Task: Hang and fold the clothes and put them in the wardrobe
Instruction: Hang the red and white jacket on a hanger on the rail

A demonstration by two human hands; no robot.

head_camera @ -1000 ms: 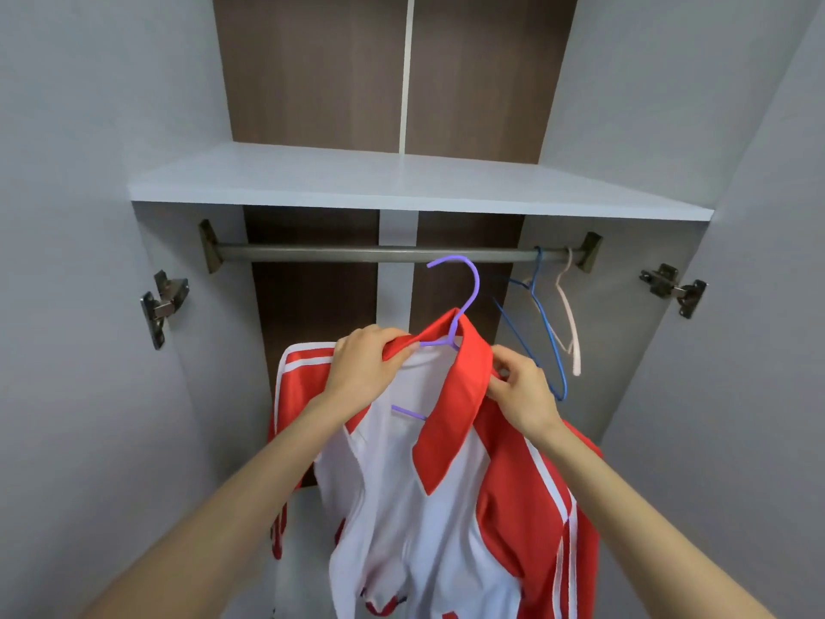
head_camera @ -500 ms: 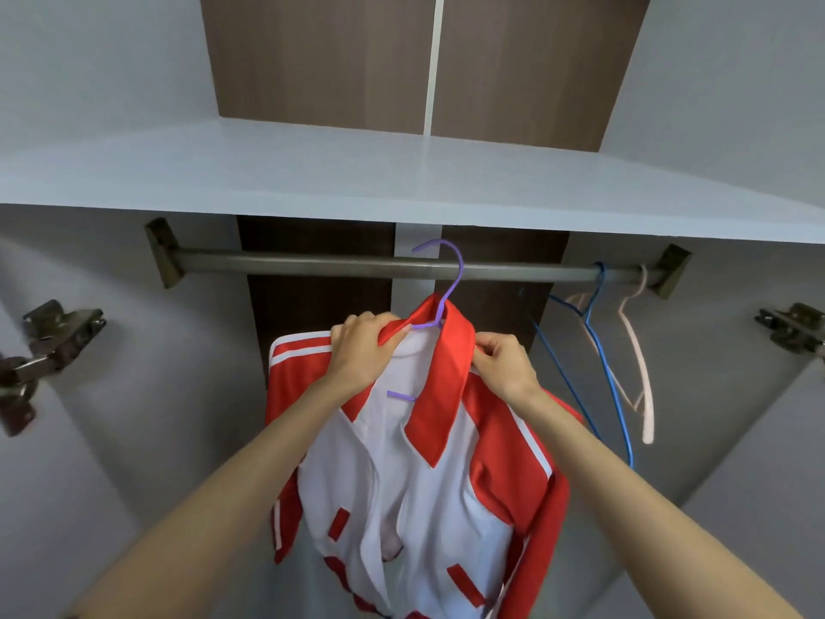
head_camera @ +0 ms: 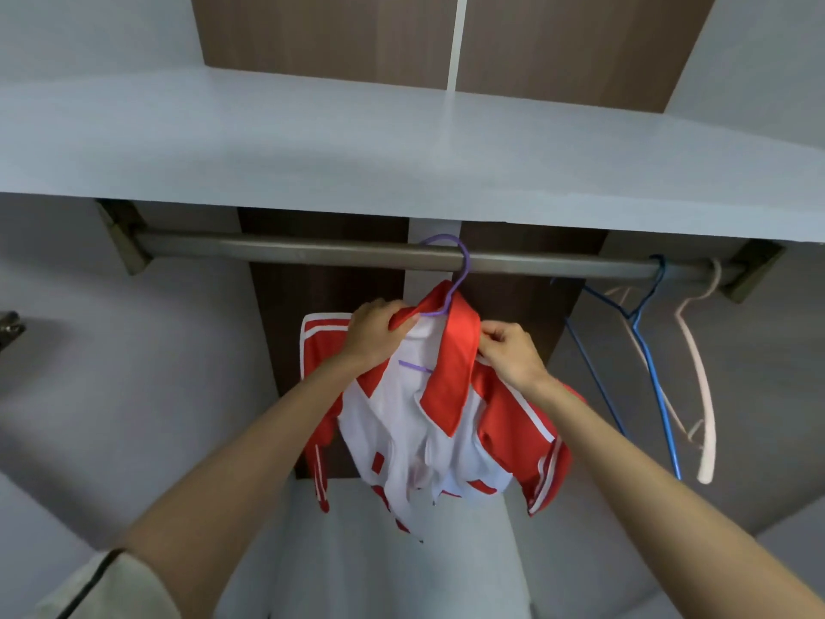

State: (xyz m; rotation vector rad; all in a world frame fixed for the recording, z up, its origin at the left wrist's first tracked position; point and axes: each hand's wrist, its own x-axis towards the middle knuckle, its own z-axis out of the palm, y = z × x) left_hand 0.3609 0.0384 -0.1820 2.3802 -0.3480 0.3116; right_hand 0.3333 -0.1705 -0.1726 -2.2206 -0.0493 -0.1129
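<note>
A red and white jacket (head_camera: 451,422) hangs on a purple hanger (head_camera: 460,270). The hanger's hook sits over the wardrobe's metal rail (head_camera: 312,252), near the rail's middle. My left hand (head_camera: 377,332) grips the jacket's left collar and shoulder just below the hook. On the other side of the red collar, my right hand (head_camera: 511,352) pinches the right shoulder. A short stretch of the hanger's purple arm shows inside the open neck.
A white shelf (head_camera: 312,149) runs right above the rail. A blue hanger (head_camera: 647,350) and a pale pink hanger (head_camera: 703,373) hang bare at the rail's right end. White wardrobe walls close in on both sides; a door hinge (head_camera: 9,328) shows at far left.
Both hands lifted the jacket up and forward. The purple hook, earlier below the rail, now sits over it. The view has moved closer to the wardrobe.
</note>
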